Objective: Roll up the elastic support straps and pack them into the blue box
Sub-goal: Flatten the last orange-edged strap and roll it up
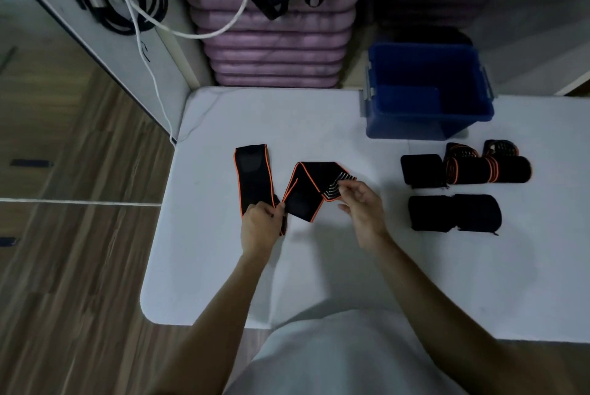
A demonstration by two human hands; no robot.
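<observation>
Centrally, left hand (259, 225) and right hand (362, 203) pinch a zigzagged orange-edged strap (306, 190); rolled straps (463, 184) flank the blue box (427, 91) at the desk (223, 267) far edge.

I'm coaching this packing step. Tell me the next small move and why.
Probably start rolling from the striped end the right hand pinches: the orange-trimmed strap lies zigzagged and unrolled on the table, the left hand holds its fold, and the blue box looks empty.

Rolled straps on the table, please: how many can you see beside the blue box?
5, maybe more hidden. Two orange-trimmed rolls lie just in front of the blue box; one black roll sits left of them; two black rolls lie nearest the person.
</observation>
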